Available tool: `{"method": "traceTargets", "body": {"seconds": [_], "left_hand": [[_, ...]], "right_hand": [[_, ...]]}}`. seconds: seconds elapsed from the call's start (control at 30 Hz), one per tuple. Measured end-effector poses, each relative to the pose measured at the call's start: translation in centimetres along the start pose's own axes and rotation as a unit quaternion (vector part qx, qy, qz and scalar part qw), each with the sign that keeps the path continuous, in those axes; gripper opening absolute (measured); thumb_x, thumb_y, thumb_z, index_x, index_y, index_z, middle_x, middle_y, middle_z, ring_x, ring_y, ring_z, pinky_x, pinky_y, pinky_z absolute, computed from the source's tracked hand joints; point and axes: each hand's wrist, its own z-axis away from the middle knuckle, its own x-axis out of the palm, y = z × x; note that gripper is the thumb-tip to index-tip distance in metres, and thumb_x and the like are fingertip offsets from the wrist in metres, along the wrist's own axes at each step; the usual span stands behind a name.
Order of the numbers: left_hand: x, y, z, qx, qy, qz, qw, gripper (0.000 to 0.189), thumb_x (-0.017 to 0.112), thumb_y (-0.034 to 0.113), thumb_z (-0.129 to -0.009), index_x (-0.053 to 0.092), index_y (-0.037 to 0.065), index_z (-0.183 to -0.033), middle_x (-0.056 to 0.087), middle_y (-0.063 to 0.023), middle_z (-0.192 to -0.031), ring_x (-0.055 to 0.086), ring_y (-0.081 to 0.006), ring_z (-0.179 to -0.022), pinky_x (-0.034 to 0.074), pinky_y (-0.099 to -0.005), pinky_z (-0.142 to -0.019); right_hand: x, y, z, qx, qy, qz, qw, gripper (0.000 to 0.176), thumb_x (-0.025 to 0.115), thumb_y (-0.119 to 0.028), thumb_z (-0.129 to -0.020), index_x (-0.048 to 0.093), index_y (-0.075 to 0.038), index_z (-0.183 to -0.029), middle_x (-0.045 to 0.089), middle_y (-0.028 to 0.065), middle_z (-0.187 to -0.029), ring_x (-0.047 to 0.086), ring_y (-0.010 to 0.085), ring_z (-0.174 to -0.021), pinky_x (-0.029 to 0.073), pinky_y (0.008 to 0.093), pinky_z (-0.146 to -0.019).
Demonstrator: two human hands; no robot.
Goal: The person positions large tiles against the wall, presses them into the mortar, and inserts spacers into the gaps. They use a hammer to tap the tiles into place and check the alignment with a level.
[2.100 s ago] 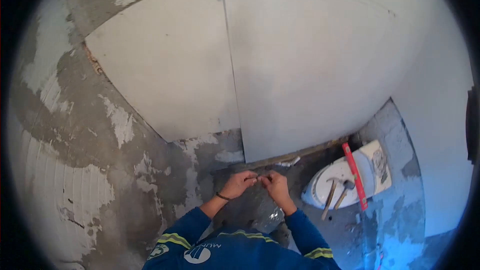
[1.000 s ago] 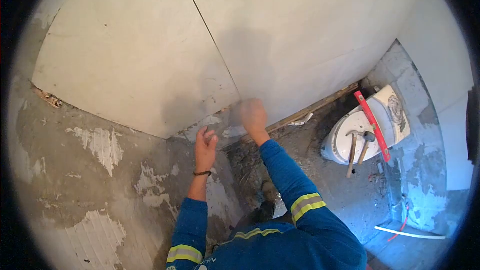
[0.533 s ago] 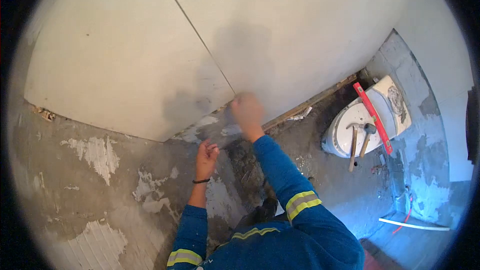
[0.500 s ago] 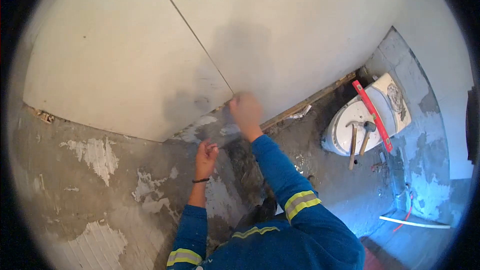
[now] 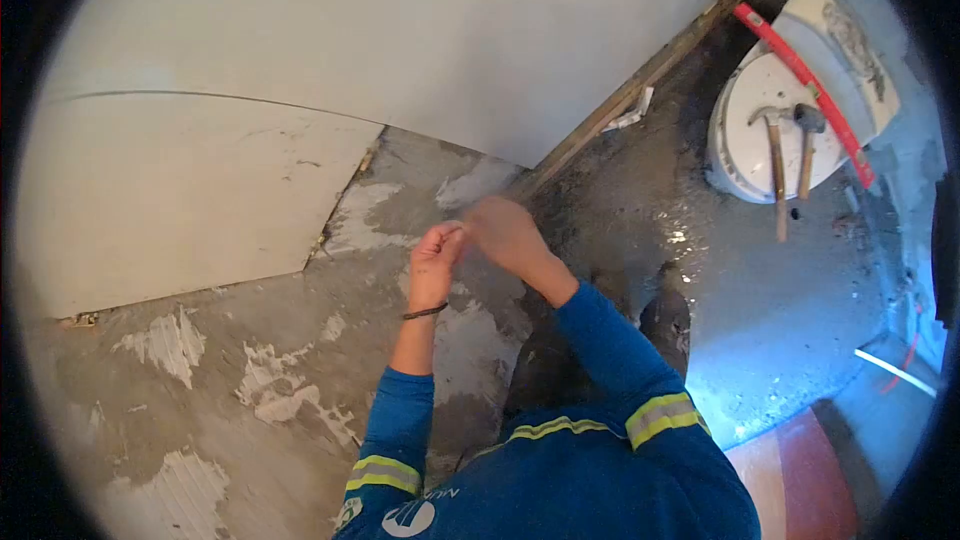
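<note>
My left hand (image 5: 436,256) is raised in front of the rough grey surface (image 5: 290,325), its thumb and fingertips pinched together. Anything between them is too small to make out. Against those fingertips, my right hand (image 5: 507,232) is slightly blurred, back toward me, with its fingers curled in; what they hold, if anything, is hidden. Beyond both hands are large cream panels (image 5: 210,190), whose edges meet the bare grey area with its patches of dried adhesive (image 5: 370,220).
At right a white toilet (image 5: 740,155) carries a red spirit level (image 5: 800,70), a claw hammer (image 5: 777,165) and a mallet (image 5: 809,125). A wooden strip (image 5: 620,100) runs along the panel's base. The grey floor (image 5: 750,270) looks wet. A white rod (image 5: 897,373) lies far right.
My right hand has come down from the panel edge to meet my left hand, which has risen slightly. The view has shifted, and the toilet now appears higher and farther right.
</note>
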Motion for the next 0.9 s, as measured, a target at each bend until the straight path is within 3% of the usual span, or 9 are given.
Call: {"method": "traceTargets", "body": {"seconds": [0.07, 0.23, 0.3, 0.47, 0.5, 0.63, 0.73, 0.87, 0.9], "left_hand": [[3.1, -0.7, 0.4, -0.025, 0.001, 0.028, 0.999, 0.013, 0.058, 0.016, -0.093, 0.062, 0.003, -0.093, 0.066, -0.003, -0.085, 0.059, -0.0085, -0.074, 0.048, -0.0227, -0.068], [7.3, -4.3, 0.9, -0.004, -0.013, -0.015, 1.0, 0.015, 0.057, 0.017, -0.094, 0.062, 0.003, -0.091, 0.065, -0.0011, -0.082, 0.059, -0.0103, -0.073, 0.048, -0.0236, -0.069], [8.3, -3.9, 1.0, 0.067, -0.022, -0.154, 0.986, 0.017, 0.056, 0.017, -0.094, 0.062, 0.002, -0.09, 0.065, -0.0022, -0.08, 0.058, -0.0115, -0.074, 0.048, -0.0256, -0.07], [11.5, 2.5, 1.9, 0.111, -0.001, -0.373, 0.921, 0.017, 0.057, 0.017, -0.093, 0.062, 0.002, -0.086, 0.063, -0.006, -0.077, 0.058, -0.0132, -0.073, 0.047, -0.0277, -0.069], [12.2, 3.0, 1.9, 0.105, 0.018, -0.367, 0.924, 0.017, 0.056, 0.016, -0.093, 0.063, 0.001, -0.088, 0.064, -0.006, -0.078, 0.058, -0.0127, -0.074, 0.047, -0.0274, -0.069], [14.3, 3.1, 2.3, 0.084, 0.012, -0.296, 0.952, 0.017, 0.057, 0.015, -0.093, 0.064, 0.0, -0.095, 0.066, -0.0062, -0.083, 0.059, -0.0112, -0.075, 0.047, -0.0262, -0.069], [16.6, 4.1, 2.7, 0.109, -0.009, -0.33, 0.938, 0.017, 0.059, 0.014, -0.092, 0.064, -0.001, -0.1, 0.067, -0.0058, -0.084, 0.06, -0.0103, -0.076, 0.048, -0.0252, -0.069], [19.0, 4.9, 2.3, 0.146, -0.029, -0.329, 0.932, 0.016, 0.06, 0.013, -0.091, 0.064, -0.001, -0.098, 0.066, -0.0048, -0.081, 0.059, -0.0098, -0.076, 0.048, -0.0248, -0.069], [19.6, 5.2, 2.2, 0.147, -0.02, -0.324, 0.934, 0.015, 0.061, 0.014, -0.09, 0.065, 0.001, -0.096, 0.066, -0.0074, -0.079, 0.061, -0.0136, -0.073, 0.048, -0.0265, -0.068]], "right_hand": [[-1.3, 2.5, 2.0, -0.01, 0.036, -0.039, 0.999, 0.016, 0.062, -0.018, -0.077, 0.066, -0.003, -0.081, 0.062, 0.0181, -0.083, 0.06, 0.0374, -0.083, 0.047, 0.0451, -0.072], [-5.1, 6.1, 5.6, 0.061, 0.004, -0.08, 0.995, 0.017, 0.061, -0.019, -0.077, 0.067, -0.003, -0.081, 0.063, 0.0181, -0.081, 0.06, 0.0377, -0.08, 0.047, 0.0458, -0.07], [-5.6, 6.9, 6.1, 0.054, 0.0, -0.099, 0.994, 0.019, 0.062, -0.02, -0.078, 0.067, -0.002, -0.081, 0.063, 0.0182, -0.082, 0.06, 0.038, -0.079, 0.047, 0.0454, -0.069], [-7.8, 6.0, 6.8, 0.196, -0.033, -0.242, 0.95, 0.024, 0.066, -0.026, -0.08, 0.069, -0.003, -0.086, 0.065, 0.0165, -0.085, 0.064, 0.0286, -0.077, 0.049, 0.039, -0.068], [-6.7, 6.9, 7.0, 0.153, 0.026, -0.277, 0.948, 0.017, 0.068, -0.017, -0.082, 0.066, -0.001, -0.087, 0.063, 0.0063, -0.071, 0.058, 0.0126, -0.064, 0.047, 0.0291, -0.059], [-10.0, 6.3, 7.2, 0.144, 0.045, -0.241, 0.959, 0.016, 0.067, -0.017, -0.083, 0.066, -0.001, -0.083, 0.062, 0.005, -0.069, 0.057, 0.0118, -0.061, 0.046, 0.0283, -0.058], [-13.5, 5.6, 8.1, 0.176, 0.035, -0.247, 0.952, 0.015, 0.067, -0.017, -0.083, 0.067, -0.002, -0.083, 0.061, 0.0045, -0.067, 0.056, 0.0118, -0.059, 0.046, 0.0289, -0.057], [-16.5, 5.4, 9.2, 0.188, 0.051, -0.26, 0.946, 0.015, 0.066, -0.017, -0.083, 0.068, -0.002, -0.085, 0.06, 0.0044, -0.064, 0.055, 0.0113, -0.058, 0.046, 0.0289, -0.055], [-17.1, 5.4, 9.4, 0.201, 0.052, -0.315, 0.926, 0.015, 0.066, -0.017, -0.084, 0.068, -0.002, -0.086, 0.06, 0.0037, -0.064, 0.055, 0.0105, -0.057, 0.045, 0.0277, -0.055]]}}
